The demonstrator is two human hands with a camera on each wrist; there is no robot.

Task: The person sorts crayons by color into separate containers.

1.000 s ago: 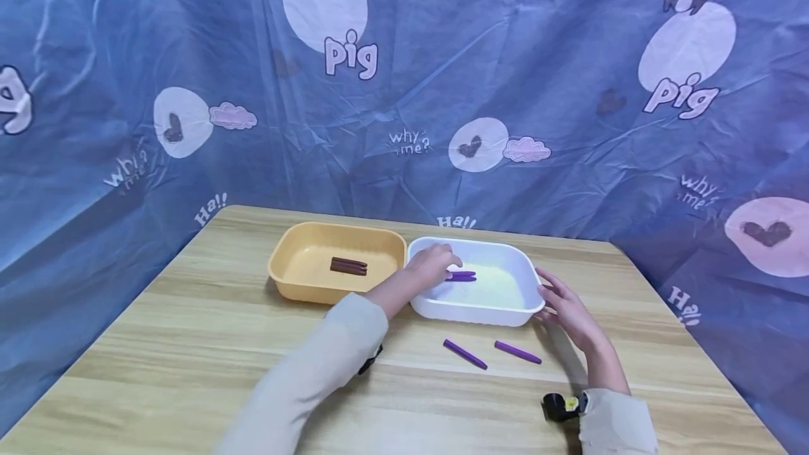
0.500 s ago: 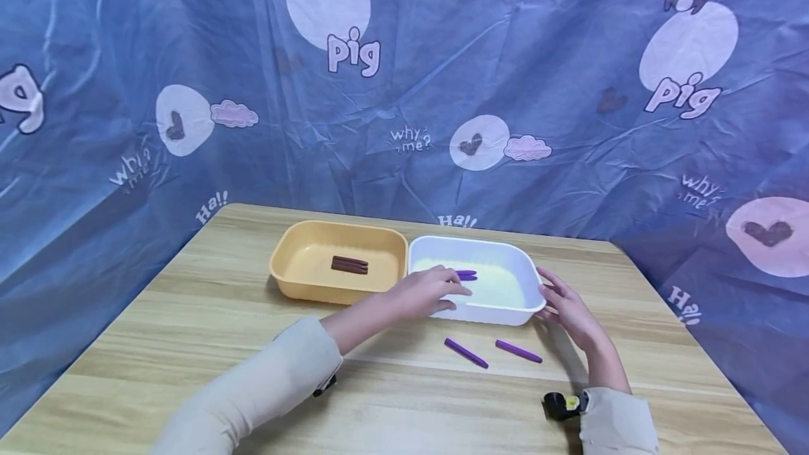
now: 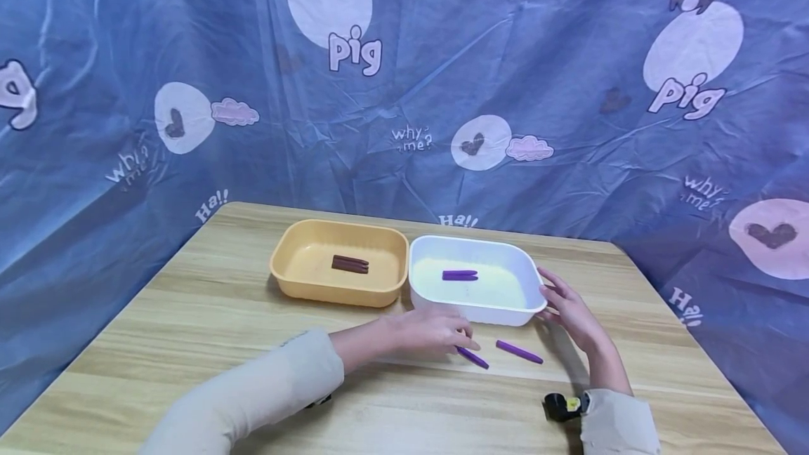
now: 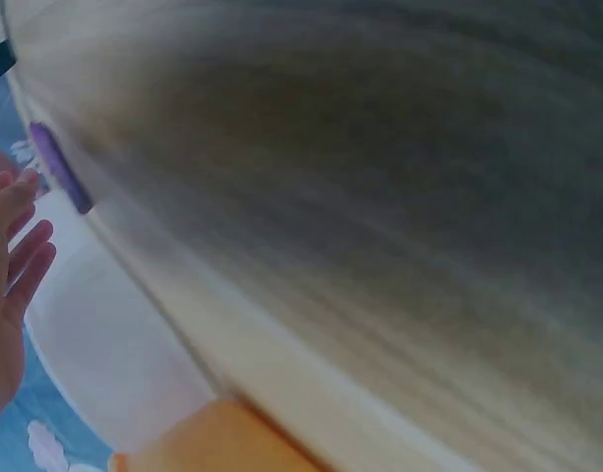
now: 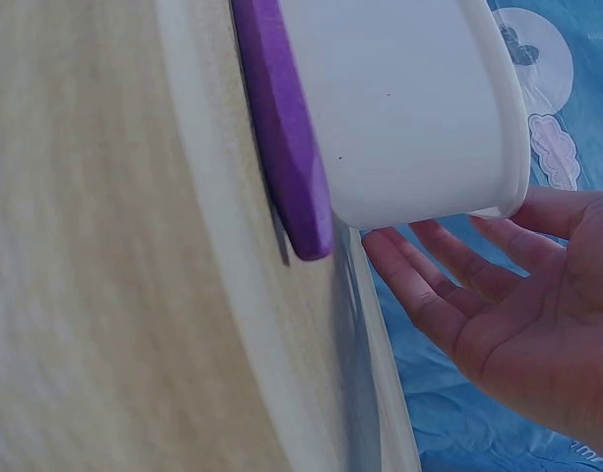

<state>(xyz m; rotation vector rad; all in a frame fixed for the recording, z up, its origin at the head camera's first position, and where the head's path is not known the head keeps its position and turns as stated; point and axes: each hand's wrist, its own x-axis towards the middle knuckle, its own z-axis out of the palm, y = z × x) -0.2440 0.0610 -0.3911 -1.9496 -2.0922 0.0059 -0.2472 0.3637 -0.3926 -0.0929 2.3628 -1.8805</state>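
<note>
In the head view my left hand (image 3: 439, 328) is low over the table, fingertips at the far end of a purple crayon (image 3: 475, 358). The left wrist view shows that hand's fingers (image 4: 30, 261) extended beside a purple crayon (image 4: 60, 167). My right hand (image 3: 571, 311) rests against the right end of the white bin (image 3: 477, 312). In the right wrist view its thumb is at the rim and its fingers (image 5: 419, 290) reach along the lower wall. Another purple crayon (image 3: 520, 352) lies on the table. Two purple crayons (image 3: 460, 275) lie side by side inside the white bin.
A yellow-orange bin (image 3: 338, 295) stands directly left of the white one, with several brown crayons (image 3: 350, 264) lying together in it. The wooden table (image 3: 189, 314) ends at a blue printed cloth (image 3: 354, 160) behind and at both sides.
My left hand has come out of the white bin, over its front rim and down to the nearer-left crayon on the table. The right hand stays at the bin's end.
</note>
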